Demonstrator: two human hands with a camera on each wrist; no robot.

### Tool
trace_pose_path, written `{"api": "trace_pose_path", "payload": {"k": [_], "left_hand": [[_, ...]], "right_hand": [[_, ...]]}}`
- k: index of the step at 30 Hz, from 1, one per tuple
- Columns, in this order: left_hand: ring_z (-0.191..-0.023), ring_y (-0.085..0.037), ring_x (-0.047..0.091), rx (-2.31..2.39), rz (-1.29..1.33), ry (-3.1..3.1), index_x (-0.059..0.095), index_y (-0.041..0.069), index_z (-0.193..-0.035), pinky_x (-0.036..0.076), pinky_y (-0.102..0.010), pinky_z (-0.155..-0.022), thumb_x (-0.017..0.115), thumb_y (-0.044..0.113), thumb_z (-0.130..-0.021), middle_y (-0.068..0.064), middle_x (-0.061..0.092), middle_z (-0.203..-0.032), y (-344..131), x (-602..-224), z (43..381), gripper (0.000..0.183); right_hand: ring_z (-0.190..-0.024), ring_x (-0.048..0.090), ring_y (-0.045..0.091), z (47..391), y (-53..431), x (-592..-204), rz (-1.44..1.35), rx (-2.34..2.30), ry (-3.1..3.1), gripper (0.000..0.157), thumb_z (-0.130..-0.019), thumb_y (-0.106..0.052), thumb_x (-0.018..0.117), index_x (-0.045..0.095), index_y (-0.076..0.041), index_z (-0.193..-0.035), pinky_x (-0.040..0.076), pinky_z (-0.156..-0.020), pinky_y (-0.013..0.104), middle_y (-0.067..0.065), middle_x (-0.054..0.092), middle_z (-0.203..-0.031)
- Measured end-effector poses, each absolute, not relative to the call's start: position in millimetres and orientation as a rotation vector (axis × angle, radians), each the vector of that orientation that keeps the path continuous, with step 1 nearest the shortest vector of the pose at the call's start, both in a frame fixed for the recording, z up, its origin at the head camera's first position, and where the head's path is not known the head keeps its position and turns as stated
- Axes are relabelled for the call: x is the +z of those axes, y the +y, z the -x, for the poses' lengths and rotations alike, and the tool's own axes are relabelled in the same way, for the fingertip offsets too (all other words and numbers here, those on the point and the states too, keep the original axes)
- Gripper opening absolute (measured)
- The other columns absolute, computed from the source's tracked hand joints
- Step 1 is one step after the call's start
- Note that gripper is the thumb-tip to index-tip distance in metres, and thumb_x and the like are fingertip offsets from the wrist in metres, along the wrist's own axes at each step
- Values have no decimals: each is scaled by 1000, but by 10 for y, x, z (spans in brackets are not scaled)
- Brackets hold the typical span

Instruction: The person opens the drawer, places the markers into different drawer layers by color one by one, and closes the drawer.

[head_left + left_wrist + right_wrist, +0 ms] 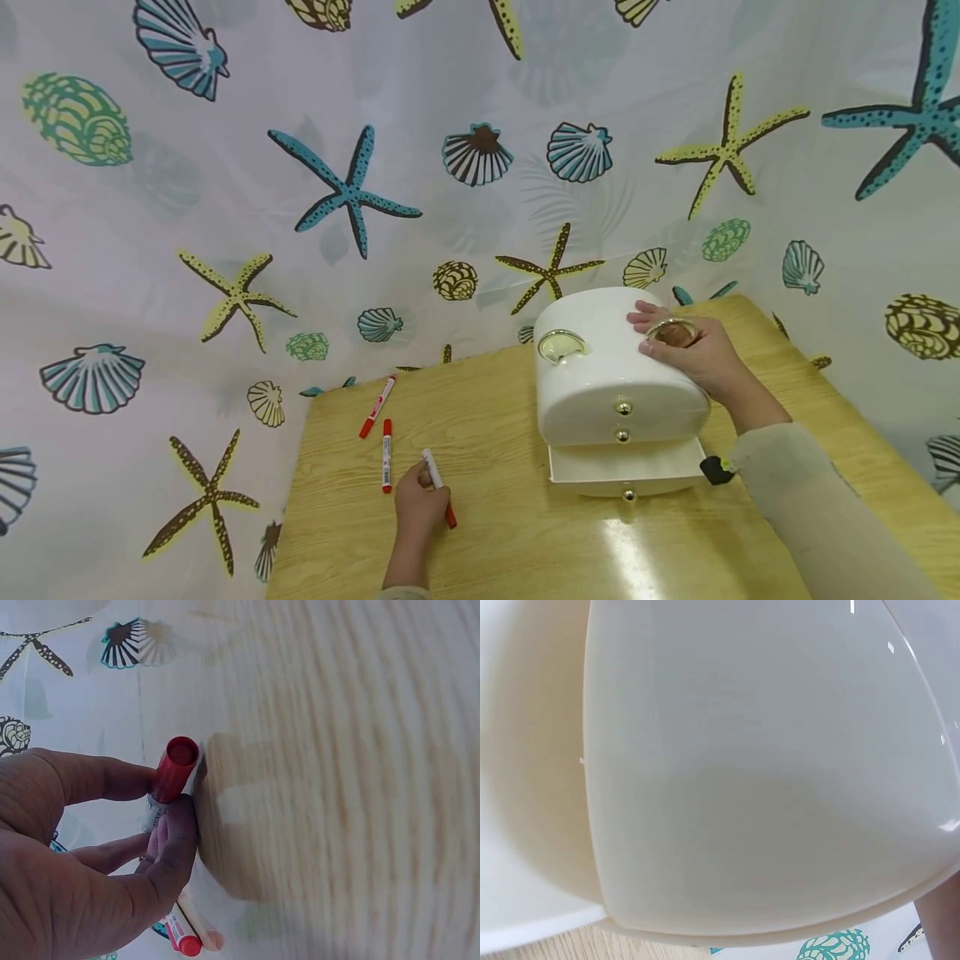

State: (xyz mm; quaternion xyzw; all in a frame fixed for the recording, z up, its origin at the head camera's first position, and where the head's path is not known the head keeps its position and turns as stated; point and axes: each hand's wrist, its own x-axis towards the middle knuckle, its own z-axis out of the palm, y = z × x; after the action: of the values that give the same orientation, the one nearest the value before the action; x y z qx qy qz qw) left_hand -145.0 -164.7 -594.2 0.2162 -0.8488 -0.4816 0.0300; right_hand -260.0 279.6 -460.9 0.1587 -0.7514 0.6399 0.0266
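Note:
My left hand (pixel 420 500) pinches a marker (pixel 433 471) with a white body and red cap, just above the table. The left wrist view shows the marker's red end (pixel 174 769) between thumb and fingers. My right hand (pixel 701 354) rests on top of a white rounded drawer box (pixel 600 367), its fingers lying about one gold ring handle (pixel 671 327). The bottom drawer (pixel 626 468) is pulled out toward me. In the right wrist view, the glossy box front (pixel 765 772) fills most of the picture, and the right fingers are hidden.
Two more red-capped markers, one farther back (pixel 377 407) and one nearer (pixel 387 456), lie left on the wooden table (pixel 495 417). A second gold handle (pixel 562 345) is on the box's left. A shell-patterned curtain (pixel 465 233) hangs behind. A black object (pixel 716 469) is by the right wrist.

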Motion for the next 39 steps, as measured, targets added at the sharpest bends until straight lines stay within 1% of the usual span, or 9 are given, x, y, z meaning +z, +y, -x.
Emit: {"api": "trace_pose_path", "payload": {"k": [4,10,17,23,30,33,37,38,39], "left_hand": [[-81,-20,60,-1566,-630,-2595,55,2,-136,49,-27,-57,60,-10,-70,-20,60,-105,-1601,-5947,1448,68],[-85,-23,58,-1627,-596,-2586,55,10,-136,50,-28,-57,57,-11,-71,-18,57,-110,-1512,-5909,1450,68],[-87,-24,58,-1645,-539,-2572,56,13,-136,50,-29,-60,56,-14,-70,-18,57,-113,-1417,-5832,1426,70],[-91,-26,58,-1703,-417,-2563,58,17,-134,52,-31,-65,55,-16,-73,-17,57,-114,-1351,-5799,1434,69],[-98,-28,57,-1749,-310,-2598,60,24,-132,53,-32,-68,55,-15,-76,-13,57,-117,-1295,-5790,1440,69],[-102,-28,57,-1760,-184,-2611,59,27,-133,53,-32,-74,54,-16,-79,-12,56,-119,-1277,-5777,1423,69],[-104,-27,57,-1781,-7,-2611,57,29,-133,54,-31,-79,57,-14,-83,-10,55,-121,-1254,-5782,1417,66],[-105,-27,56,-1793,18,-2610,57,30,-133,54,-31,-79,57,-13,-84,-10,55,-121,-1250,-5785,1415,66],[-104,-27,56,-1807,39,-2606,57,31,-133,54,-31,-79,58,-12,-84,-10,55,-121,-1246,-5787,1414,65]], "right_hand": [[-138,43,4,2598,2796,-4604,-475,1963,-2339,38,-85,-19,78,70,-5,-120,32,-105,5,-1,66,-131],[-139,43,5,2598,2794,-4604,-488,1992,-2322,39,-85,-18,77,69,-2,-120,34,-105,6,1,65,-132],[-139,43,5,2605,2799,-4626,-489,1994,-2320,39,-85,-17,77,69,-2,-120,34,-104,6,1,65,-132],[-139,42,4,2602,2804,-4627,-465,1995,-2333,40,-85,-19,78,69,-4,-121,34,-105,6,-1,65,-133],[-139,42,4,2608,2811,-4631,-463,1958,-2358,40,-85,-21,78,69,-5,-121,32,-105,5,-1,65,-133],[-140,41,4,2603,2813,-4630,-448,1951,-2377,41,-85,-22,78,69,-6,-121,31,-109,10,-2,64,-134],[-140,40,3,2599,2809,-4619,-424,1956,-2395,41,-85,-23,77,68,-6,-122,27,-119,24,-3,63,-136],[-140,40,3,2599,2805,-4614,-422,1962,-2393,42,-85,-23,77,68,-6,-122,27,-119,25,-3,62,-136],[-140,40,3,2600,2801,-4608,-421,1964,-2392,42,-85,-23,77,68,-6,-122,27,-119,24,-3,63,-136]]}}
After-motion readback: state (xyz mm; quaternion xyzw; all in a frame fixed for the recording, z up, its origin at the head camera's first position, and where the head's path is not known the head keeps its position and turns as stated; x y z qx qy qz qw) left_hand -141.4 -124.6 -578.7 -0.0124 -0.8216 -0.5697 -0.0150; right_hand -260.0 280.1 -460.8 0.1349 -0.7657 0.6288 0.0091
